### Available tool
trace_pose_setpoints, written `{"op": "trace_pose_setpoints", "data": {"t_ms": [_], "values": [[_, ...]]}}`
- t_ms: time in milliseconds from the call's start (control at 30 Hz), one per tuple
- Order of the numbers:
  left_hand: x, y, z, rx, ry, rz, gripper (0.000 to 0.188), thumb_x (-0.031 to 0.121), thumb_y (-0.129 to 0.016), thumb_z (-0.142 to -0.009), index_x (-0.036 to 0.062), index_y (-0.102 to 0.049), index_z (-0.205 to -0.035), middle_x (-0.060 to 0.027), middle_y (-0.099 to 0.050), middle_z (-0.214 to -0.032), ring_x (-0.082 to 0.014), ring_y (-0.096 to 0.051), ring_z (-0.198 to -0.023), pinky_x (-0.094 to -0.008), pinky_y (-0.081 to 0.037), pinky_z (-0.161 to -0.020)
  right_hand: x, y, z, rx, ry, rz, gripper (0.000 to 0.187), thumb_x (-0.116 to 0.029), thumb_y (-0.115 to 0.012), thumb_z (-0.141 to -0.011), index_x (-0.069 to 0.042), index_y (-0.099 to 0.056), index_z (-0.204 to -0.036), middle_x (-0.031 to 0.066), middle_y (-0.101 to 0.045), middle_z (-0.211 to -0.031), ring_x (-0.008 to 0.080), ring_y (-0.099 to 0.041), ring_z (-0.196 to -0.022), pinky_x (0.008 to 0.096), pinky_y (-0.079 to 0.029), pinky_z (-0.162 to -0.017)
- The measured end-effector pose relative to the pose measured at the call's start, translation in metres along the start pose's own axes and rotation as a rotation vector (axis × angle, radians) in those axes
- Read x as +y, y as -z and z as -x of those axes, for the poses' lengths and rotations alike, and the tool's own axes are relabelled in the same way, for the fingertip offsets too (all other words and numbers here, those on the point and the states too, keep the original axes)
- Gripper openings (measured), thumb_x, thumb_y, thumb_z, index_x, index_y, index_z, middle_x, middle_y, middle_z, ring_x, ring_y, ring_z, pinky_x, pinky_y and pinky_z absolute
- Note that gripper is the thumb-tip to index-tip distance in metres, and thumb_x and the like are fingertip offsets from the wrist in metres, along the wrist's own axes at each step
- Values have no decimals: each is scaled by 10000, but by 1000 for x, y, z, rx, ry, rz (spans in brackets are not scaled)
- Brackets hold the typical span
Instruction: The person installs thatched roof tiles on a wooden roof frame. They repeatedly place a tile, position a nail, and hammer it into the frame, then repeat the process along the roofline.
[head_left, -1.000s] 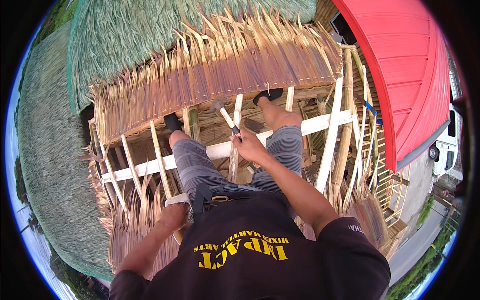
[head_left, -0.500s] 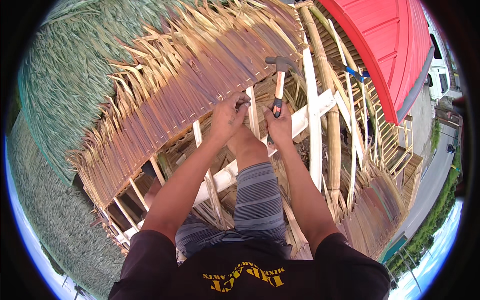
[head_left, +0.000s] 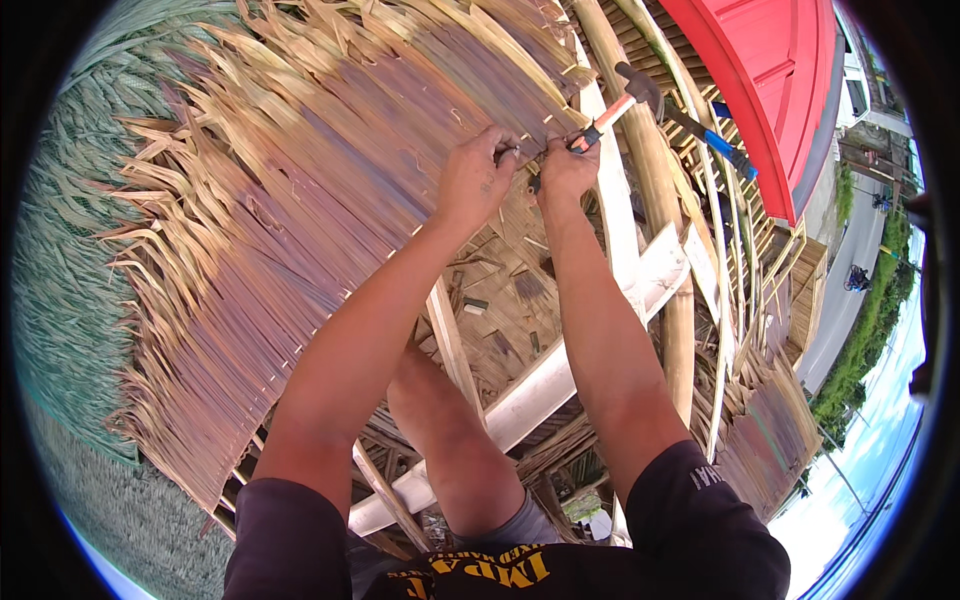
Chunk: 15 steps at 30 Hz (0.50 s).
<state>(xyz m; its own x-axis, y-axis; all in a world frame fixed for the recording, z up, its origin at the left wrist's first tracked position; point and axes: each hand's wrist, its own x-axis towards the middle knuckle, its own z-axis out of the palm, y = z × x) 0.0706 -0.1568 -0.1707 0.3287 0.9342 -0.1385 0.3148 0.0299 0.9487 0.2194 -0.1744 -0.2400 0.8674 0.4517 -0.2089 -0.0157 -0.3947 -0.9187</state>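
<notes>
My right hand (head_left: 570, 172) is closed round the handle of a claw hammer (head_left: 610, 115), black and orange, its dark head pointing up and to the right. Close by on its left, my left hand (head_left: 478, 178) has its fingers bent into a pinch over the lower edge of a dried-leaf thatch panel (head_left: 340, 200). Whatever sits between those fingertips is too small to make out. Pale stitches run along the panel's edge.
A white half-round bamboo beam (head_left: 535, 395) crosses below my arms, with thin slats over an open gap. Bamboo poles (head_left: 655, 180) and a dark tool with a blue handle (head_left: 735, 153) are on the right. Beyond stands a red metal roof (head_left: 765, 90); green leaf thatch (head_left: 75, 270) lies left.
Both hands have moved up toward the thatch edge and closer together. The hammer has tipped from upright to leaning right. My view and body have shifted, bringing more thatch into sight.
</notes>
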Motion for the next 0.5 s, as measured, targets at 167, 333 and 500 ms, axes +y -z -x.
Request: {"op": "trace_pose_setpoints", "data": {"t_ms": [167,333,500], "values": [[-2,-76,-69,-38,56,51,216,180,-699,-888,59,-705,-1067,-147,-737,-961,-299,-719,-869,-409,-548,-802,0,0,7,51,10,-188,216,16,-722,-843,-54,-531,-916,18,-572,-836,141,-527,-723,296,-461,-666],[-14,-115,-88,-6,88,-83,253,246,-727,-890,105,-738,-1099,-121,-658,-1071,-255,-689,-934,-386,-524,-848,-60,73,18,-293,-188,119,300,-25,-595,-958,-31,-482,-1236,117,-636,-875,261,-665,-749,428,-511,-684],[-11,-119,-78,14,110,-141,272,294,-719,-902,143,-740,-1127,-91,-602,-1158,-286,-659,-982,-414,-514,-860,-118,159,3,-587,411,832,677,-53,-476,-1004,-156,-201,-1614,313,-664,-1065,504,-657,-885,575,-500,-791]]}}
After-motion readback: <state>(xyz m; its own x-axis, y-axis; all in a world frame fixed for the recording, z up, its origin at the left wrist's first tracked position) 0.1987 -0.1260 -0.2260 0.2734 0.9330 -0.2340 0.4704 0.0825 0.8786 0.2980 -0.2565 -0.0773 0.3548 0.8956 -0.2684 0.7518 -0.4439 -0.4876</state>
